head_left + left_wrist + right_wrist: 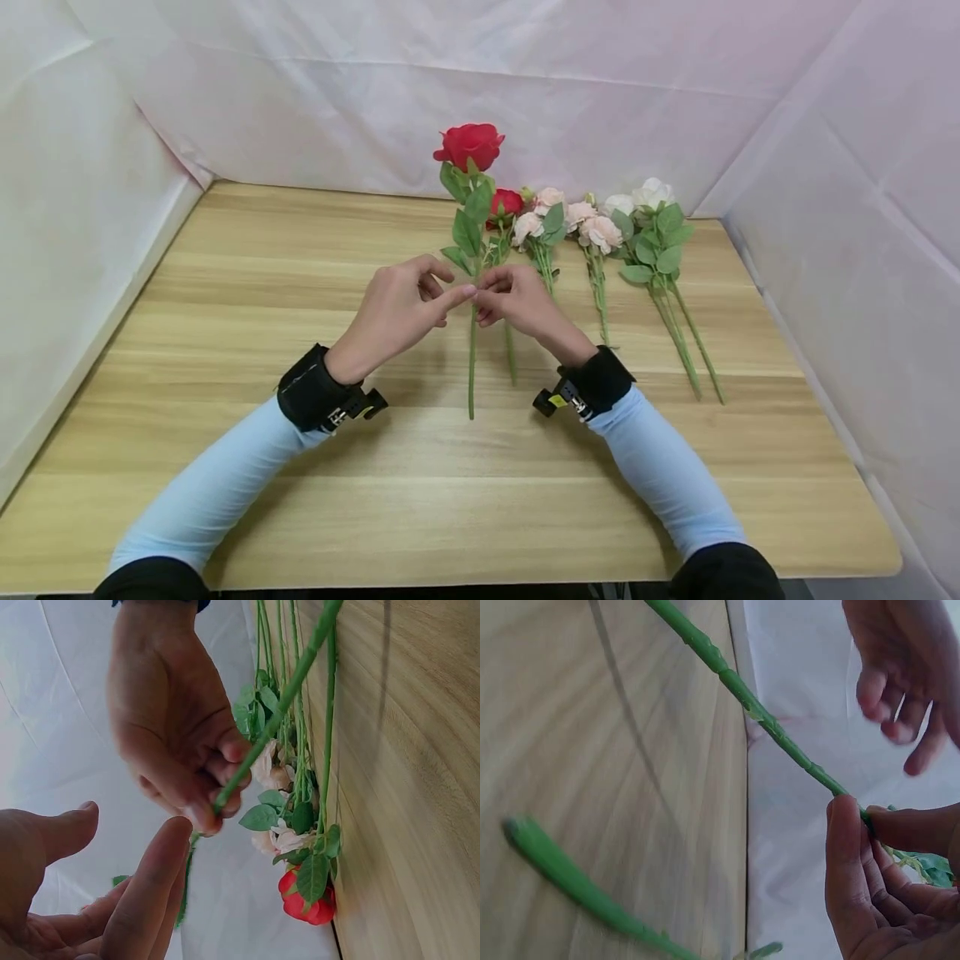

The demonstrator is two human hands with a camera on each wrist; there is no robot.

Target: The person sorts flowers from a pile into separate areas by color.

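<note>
three cameras, one stem

the head view looks forward and down over the whole surface (pixel 225 467). both wrist views sit close, turned sideways, facing across the hands; all three share the raised rose stem (pixel 472 367) (pixel 281 712) (pixel 765 724).

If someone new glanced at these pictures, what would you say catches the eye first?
Probably the tall red rose, held upright above the table's middle: the right hand pinches its green stem while the left hand hovers beside it. Behind and to the right, pale pink flowers and white flowers lie in a row.
</note>
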